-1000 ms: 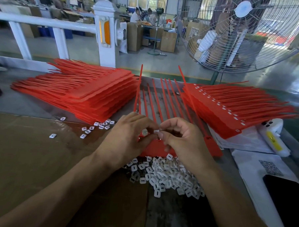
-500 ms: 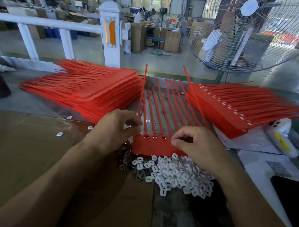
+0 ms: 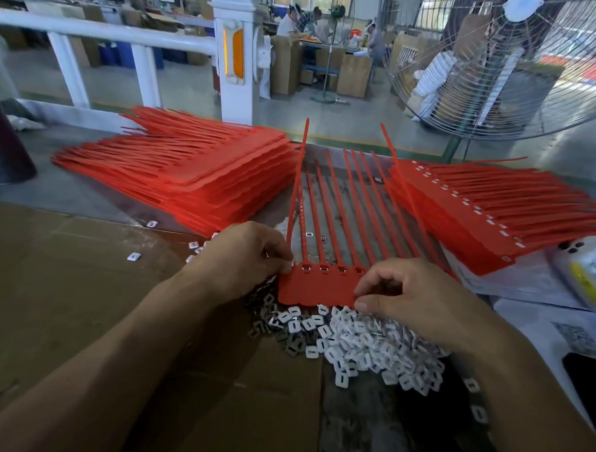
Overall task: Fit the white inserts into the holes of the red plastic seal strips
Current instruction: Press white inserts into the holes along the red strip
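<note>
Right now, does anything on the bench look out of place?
Yes. A few white inserts lie scattered on the cardboard left of the left hand, away from the main pile.

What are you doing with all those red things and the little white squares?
A person is fitting small white inserts, heaped on the table in front of them, into holes in a red seal strip sheet. The left hand pinches the sheet's left edge and the right hand grips its right side. Four holes along the top show inserts in them. Stacks of red strips lie to the left and right.
</note>
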The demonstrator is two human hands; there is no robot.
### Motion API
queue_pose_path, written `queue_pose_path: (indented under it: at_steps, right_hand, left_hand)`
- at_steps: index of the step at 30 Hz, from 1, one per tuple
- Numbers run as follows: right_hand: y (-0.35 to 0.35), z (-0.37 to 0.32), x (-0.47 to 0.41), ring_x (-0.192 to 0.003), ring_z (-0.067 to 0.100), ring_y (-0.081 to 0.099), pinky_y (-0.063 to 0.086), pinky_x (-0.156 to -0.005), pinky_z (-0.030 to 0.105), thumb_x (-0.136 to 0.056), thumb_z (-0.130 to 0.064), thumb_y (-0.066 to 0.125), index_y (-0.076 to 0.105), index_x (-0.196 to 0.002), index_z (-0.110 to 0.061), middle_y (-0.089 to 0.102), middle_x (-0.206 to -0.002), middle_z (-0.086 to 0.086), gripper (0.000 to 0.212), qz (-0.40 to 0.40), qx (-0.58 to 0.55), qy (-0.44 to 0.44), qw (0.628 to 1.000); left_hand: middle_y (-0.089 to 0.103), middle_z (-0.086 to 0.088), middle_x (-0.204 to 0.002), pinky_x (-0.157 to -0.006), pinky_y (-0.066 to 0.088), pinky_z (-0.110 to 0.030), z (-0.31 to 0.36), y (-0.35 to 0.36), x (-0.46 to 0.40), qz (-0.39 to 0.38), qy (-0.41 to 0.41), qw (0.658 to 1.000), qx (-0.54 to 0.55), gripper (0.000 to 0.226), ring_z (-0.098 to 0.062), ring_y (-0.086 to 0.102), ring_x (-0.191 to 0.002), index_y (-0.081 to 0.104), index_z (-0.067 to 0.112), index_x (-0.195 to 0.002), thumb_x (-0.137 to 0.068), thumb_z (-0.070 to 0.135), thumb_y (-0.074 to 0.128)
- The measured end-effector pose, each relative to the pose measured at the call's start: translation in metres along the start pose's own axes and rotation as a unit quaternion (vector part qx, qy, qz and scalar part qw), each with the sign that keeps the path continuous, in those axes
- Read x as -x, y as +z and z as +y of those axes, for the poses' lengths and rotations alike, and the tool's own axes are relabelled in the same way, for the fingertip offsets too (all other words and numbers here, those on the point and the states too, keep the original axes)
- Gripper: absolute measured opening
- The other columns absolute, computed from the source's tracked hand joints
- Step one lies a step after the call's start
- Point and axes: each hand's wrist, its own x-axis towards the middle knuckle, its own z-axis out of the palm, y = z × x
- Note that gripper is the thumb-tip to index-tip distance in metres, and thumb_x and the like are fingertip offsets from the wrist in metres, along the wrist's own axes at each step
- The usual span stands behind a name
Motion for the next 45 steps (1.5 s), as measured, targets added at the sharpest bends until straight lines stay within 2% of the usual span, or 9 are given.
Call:
queue_pose_path:
  at_steps: [6, 10, 15, 21, 27, 32, 37, 41, 45]
  right_hand:
    - [-0.002, 0.001, 0.001, -0.073, -0.005, 0.067, 0.045, -0.066, 0.019, -0.08, -0.04, 0.086, 0.071, -0.088, -0.047, 0.072, -0.082, -0.024, 0.018, -0.016, -0.006, 0.008, 1.0]
    - [-0.002, 0.001, 0.0, -0.073, -0.002, 0.067, 0.046, -0.064, 0.017, -0.082, -0.034, 0.086, 0.074, -0.085, -0.037, 0.072, -0.081, -0.021, 0.013, -0.008, 0.006, 0.018, 1.0]
    - [-0.002, 0.001, 0.001, -0.067, -0.005, 0.065, 0.044, -0.055, 0.009, -0.083, -0.032, 0.086, 0.074, -0.083, -0.034, 0.071, -0.077, -0.021, 0.012, -0.001, 0.021, 0.016, 1.0]
    - [-0.002, 0.001, 0.0, -0.068, -0.004, 0.065, 0.043, -0.056, 0.014, -0.083, -0.036, 0.085, 0.071, -0.082, -0.043, 0.071, -0.077, -0.023, 0.015, 0.002, 0.036, 0.009, 0.999]
    - [0.0, 0.002, 0.0, -0.057, -0.004, 0.061, 0.041, -0.048, 0.011, -0.086, -0.04, 0.081, 0.069, -0.083, -0.045, 0.071, -0.077, -0.021, 0.014, -0.002, 0.029, 0.009, 1.0]
    - [0.0, 0.003, -0.001, -0.051, -0.001, 0.056, 0.041, -0.047, 0.015, -0.087, -0.041, 0.08, 0.069, -0.083, -0.045, 0.072, -0.074, -0.017, 0.012, -0.011, 0.014, 0.017, 1.0]
    - [-0.002, 0.001, 0.0, -0.06, 0.008, 0.064, 0.051, -0.058, 0.03, -0.088, -0.042, 0.078, 0.071, -0.085, -0.042, 0.074, -0.079, -0.015, 0.009, -0.01, -0.002, 0.027, 1.0]
    - [-0.003, 0.001, -0.001, -0.076, 0.001, 0.067, 0.053, -0.069, 0.029, -0.088, -0.043, 0.078, 0.071, -0.085, -0.043, 0.073, -0.085, -0.017, 0.008, 0.025, -0.008, 0.033, 0.999]
    - [0.001, 0.001, -0.001, -0.078, -0.009, 0.066, 0.043, -0.067, 0.023, -0.089, -0.035, 0.079, 0.071, -0.083, -0.034, 0.074, -0.083, -0.023, 0.01, 0.065, -0.042, 0.036, 0.996]
  left_hand:
    - [0.067, 0.038, -0.089, -0.071, 0.043, -0.008, -0.001, -0.002, 0.0, -0.01, -0.002, 1.0, -0.001, 0.009, 0.015, 0.062, -0.086, 0.078, 0.038, -0.09, -0.087, 0.03, 0.079]
    - [0.072, 0.024, -0.083, -0.071, 0.048, -0.015, 0.002, 0.0, 0.001, 0.022, -0.012, 1.0, 0.002, 0.007, 0.009, 0.064, -0.083, 0.078, 0.032, -0.089, -0.092, 0.03, 0.073]
    - [0.07, 0.014, -0.079, -0.07, 0.054, -0.032, 0.006, 0.002, 0.003, 0.039, -0.048, 0.998, -0.026, 0.02, -0.002, 0.064, -0.075, 0.074, 0.03, -0.082, -0.092, 0.045, 0.069]
    - [0.068, 0.018, -0.08, -0.072, 0.047, -0.028, 0.009, 0.001, 0.004, 0.019, -0.077, 0.996, -0.032, 0.022, 0.001, 0.062, -0.077, 0.075, 0.031, -0.082, -0.089, 0.051, 0.071]
    - [0.067, 0.019, -0.084, -0.097, 0.05, -0.046, 0.014, 0.0, 0.004, 0.011, -0.094, 0.995, -0.035, 0.02, 0.0, 0.06, -0.085, 0.075, 0.029, -0.084, -0.087, 0.049, 0.073]
    - [0.065, 0.019, -0.085, -0.104, 0.044, -0.049, 0.018, 0.0, 0.001, 0.014, -0.099, 0.994, -0.049, 0.018, -0.005, 0.06, -0.09, 0.076, 0.029, -0.086, -0.087, 0.047, 0.075]
    - [0.068, 0.017, -0.087, -0.104, 0.044, -0.049, 0.019, 0.001, -0.005, 0.005, -0.092, 0.991, -0.098, 0.018, -0.01, 0.063, -0.092, 0.075, 0.03, -0.086, -0.088, 0.048, 0.073]
    - [0.071, 0.014, -0.093, -0.106, 0.034, -0.046, 0.022, 0.003, -0.008, 0.001, -0.081, 0.985, -0.154, 0.022, -0.015, 0.064, -0.099, 0.076, 0.028, -0.09, -0.091, 0.049, 0.069]
    - [0.071, 0.009, -0.093, -0.103, 0.034, -0.046, 0.023, 0.004, -0.008, -0.003, -0.095, 0.984, -0.15, 0.026, -0.018, 0.064, -0.098, 0.075, 0.023, -0.089, -0.092, 0.048, 0.068]
